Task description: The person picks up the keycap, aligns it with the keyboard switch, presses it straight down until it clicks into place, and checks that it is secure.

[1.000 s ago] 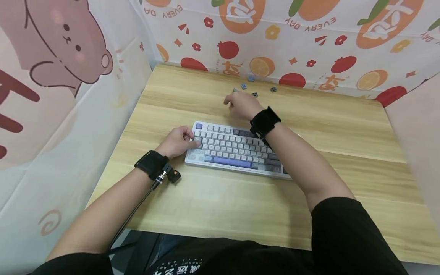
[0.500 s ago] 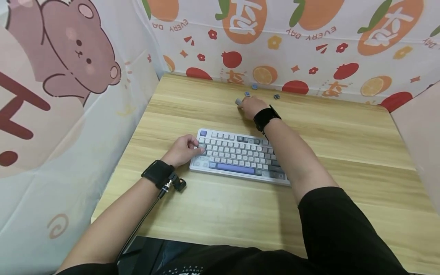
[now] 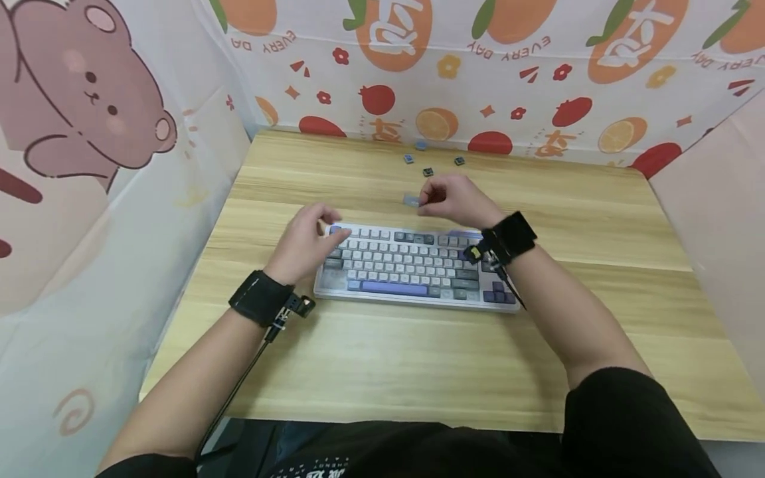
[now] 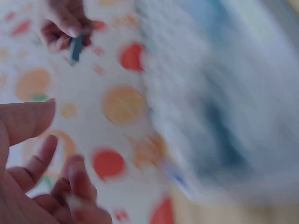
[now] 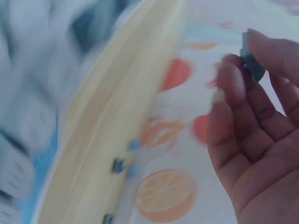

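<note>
A white keyboard (image 3: 412, 265) with grey, purple and blue keycaps lies across the desk; its lower left corner (image 3: 332, 280) shows a bare pale patch. Just beyond its far edge, my right hand (image 3: 457, 199) pinches a wide grey keycap (image 3: 411, 200) between thumb and fingertips. The right wrist view shows that keycap (image 5: 252, 63) edge-on, its far side hidden by the thumb. Over the keyboard's upper left corner is my left hand (image 3: 301, 242), thumb and fingers spread apart. In the left wrist view nothing lies between the left fingers (image 4: 39, 161).
Several small blue and black key switches (image 3: 427, 172) are scattered near the back of the wooden desk (image 3: 382, 358). Behind them hangs a fruit-print cloth (image 3: 442, 86), and a bear-print cloth (image 3: 78, 265) covers the left side. A cable (image 3: 239, 378) runs along the left forearm.
My right hand has come back from among the switches toward the keyboard, carrying the grey keycap. My left hand has moved off the keyboard's left edge up toward its far corner, its fingers parting.
</note>
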Demonstrator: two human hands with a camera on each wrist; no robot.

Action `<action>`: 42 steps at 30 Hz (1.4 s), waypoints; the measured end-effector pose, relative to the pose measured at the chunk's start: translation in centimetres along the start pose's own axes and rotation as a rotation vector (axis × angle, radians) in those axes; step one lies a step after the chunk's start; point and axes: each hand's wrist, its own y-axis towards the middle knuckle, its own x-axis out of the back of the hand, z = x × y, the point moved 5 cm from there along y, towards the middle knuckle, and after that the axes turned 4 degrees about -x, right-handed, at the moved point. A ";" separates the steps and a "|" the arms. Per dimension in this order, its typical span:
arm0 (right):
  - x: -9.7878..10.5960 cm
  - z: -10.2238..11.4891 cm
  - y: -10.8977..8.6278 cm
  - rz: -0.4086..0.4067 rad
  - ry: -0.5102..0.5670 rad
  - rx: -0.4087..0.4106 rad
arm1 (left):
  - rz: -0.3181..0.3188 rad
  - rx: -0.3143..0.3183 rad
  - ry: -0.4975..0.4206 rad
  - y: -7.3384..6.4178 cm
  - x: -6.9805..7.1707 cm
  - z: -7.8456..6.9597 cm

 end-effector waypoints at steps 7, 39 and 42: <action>-1.7 3.6 -5.7 -0.034 0.163 0.154 | 0.100 -0.191 -0.282 0.5 -2.9 -6.9; -3.6 3.9 -8.9 -0.138 0.413 0.185 | 0.270 -0.133 -0.602 -0.1 -6.7 -8.9; -4.1 4.3 -9.1 -0.086 0.211 0.298 | 0.404 -0.147 -0.480 -0.2 -6.4 -8.5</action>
